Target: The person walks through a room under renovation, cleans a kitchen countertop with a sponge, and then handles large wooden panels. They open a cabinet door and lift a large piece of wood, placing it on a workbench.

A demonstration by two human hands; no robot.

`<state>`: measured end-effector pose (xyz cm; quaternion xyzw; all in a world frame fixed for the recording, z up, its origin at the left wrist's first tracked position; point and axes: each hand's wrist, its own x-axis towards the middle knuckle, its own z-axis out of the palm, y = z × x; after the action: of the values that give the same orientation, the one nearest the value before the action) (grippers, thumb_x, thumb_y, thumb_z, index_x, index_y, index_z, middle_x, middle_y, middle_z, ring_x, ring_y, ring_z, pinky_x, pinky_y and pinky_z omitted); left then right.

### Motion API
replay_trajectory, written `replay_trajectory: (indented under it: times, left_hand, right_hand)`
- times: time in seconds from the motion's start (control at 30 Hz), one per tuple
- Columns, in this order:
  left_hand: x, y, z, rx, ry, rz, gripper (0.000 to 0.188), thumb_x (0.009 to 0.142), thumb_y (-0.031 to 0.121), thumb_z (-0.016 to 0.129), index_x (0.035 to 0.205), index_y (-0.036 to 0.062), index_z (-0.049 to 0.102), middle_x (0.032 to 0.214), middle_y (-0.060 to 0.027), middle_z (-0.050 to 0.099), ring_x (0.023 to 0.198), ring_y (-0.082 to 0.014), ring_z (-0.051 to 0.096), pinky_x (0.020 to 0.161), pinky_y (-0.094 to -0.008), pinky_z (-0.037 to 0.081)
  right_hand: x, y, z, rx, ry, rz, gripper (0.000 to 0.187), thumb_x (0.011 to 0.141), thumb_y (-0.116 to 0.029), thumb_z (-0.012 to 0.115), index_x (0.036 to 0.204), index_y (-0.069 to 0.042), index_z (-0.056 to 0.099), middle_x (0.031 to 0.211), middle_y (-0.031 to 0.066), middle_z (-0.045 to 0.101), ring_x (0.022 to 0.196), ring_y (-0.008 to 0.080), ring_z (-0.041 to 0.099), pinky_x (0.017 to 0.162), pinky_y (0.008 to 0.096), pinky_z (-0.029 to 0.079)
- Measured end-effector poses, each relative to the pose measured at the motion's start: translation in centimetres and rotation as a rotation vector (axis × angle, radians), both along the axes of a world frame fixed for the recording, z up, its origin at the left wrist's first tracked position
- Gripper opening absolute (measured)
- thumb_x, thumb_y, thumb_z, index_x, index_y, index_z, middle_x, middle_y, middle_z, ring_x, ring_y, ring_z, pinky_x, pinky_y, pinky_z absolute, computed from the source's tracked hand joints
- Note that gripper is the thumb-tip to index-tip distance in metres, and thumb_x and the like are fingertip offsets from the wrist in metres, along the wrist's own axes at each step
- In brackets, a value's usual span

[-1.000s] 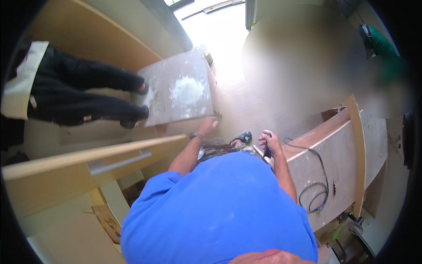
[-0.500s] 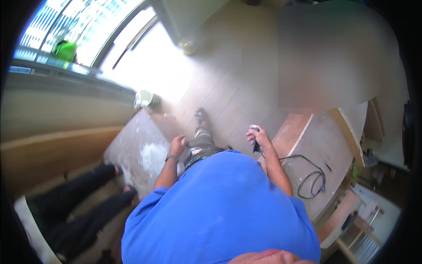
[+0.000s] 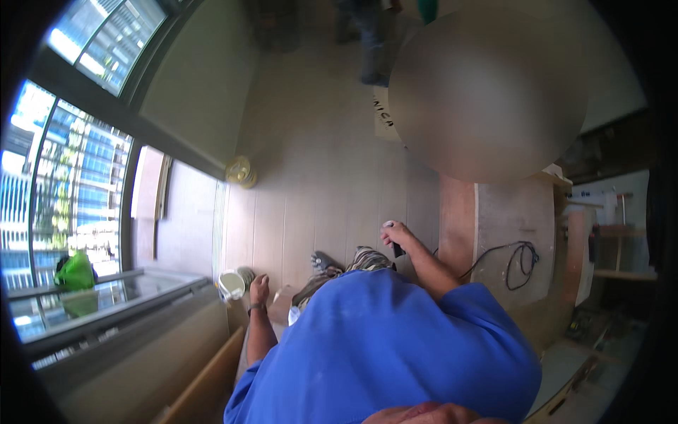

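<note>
My right hand [image 3: 397, 234] is closed round a dark handheld tool [image 3: 397, 249] with a pale top end. Its exact kind cannot be made out. A black cable [image 3: 510, 258] lies looped on the board to the right and runs toward that hand. On the other side, my left hand [image 3: 259, 288] hangs with its fingers curled in, and nothing shows in it. Just left of it in the picture is a whitish bucket [image 3: 233, 284] on the floor.
A long board surface [image 3: 512, 212] stands along my right. Windows [image 3: 78, 184] fill the left, with a green bag [image 3: 75, 271] by the sill. A yellowish container [image 3: 241, 172] sits farther off on the floor. Another person's legs [image 3: 372, 46] appear at the far side; a blurred patch hides the upper right.
My view has turned left, bringing more window and a person's far-off legs into sight. The dark-trousered legs at lower left have gone from view. The right hand still holds the tool.
</note>
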<state>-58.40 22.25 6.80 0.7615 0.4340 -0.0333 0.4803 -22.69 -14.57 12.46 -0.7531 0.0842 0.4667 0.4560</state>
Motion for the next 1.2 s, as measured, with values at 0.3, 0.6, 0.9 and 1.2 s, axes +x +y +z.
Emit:
replay_trajectory:
  times: [0.3,0.6,0.9,1.2]
  left_hand:
    - [2.2,5.9,0.2,-0.466,0.033,0.325,0.021,0.085,0.022,0.051,0.089,0.0034,0.059,0.076,-0.0020,0.057,0.064,-0.0102,0.050,0.055,-0.0231,0.038]
    - [7.4,8.9,-3.5,-0.402,0.364,-0.193,0.025,0.085,0.026,0.050,0.101,0.0075,0.056,0.085,-0.0042,0.059,0.067,-0.0127,0.051,0.055,-0.0257,0.038]
    - [20.3,15.6,-2.8,-0.513,0.273,-0.033,0.032,0.086,0.029,0.050,0.112,0.0112,0.053,0.092,-0.0054,0.061,0.067,-0.0143,0.052,0.053,-0.0271,0.037]
    - [26.4,9.0,-3.8,-0.541,0.408,-0.514,0.032,0.086,0.029,0.051,0.112,0.0124,0.056,0.097,-0.0058,0.062,0.073,-0.0161,0.054,0.061,-0.0318,0.041]
  right_hand:
    - [2.5,4.7,-1.6,-0.018,0.013,-0.080,0.018,0.080,-0.017,0.058,0.093,-0.004,0.053,0.068,0.0069,0.058,0.048,0.0138,0.054,0.042,0.0287,0.043]
    - [1.9,1.3,-4.9,-0.141,-0.133,-0.107,0.014,0.077,-0.012,0.060,0.080,-0.001,0.051,0.061,0.0072,0.056,0.047,0.0145,0.054,0.040,0.0302,0.043]
    - [-14.1,-3.6,-1.4,-0.244,-0.014,-0.614,0.020,0.074,-0.010,0.059,0.088,0.003,0.051,0.068,0.0144,0.058,0.053,0.0201,0.057,0.046,0.0345,0.047]
    - [-27.1,-7.1,-5.8,-0.116,0.073,-0.962,0.024,0.073,-0.005,0.060,0.091,0.004,0.047,0.072,0.0167,0.056,0.059,0.0246,0.058,0.048,0.0358,0.050]
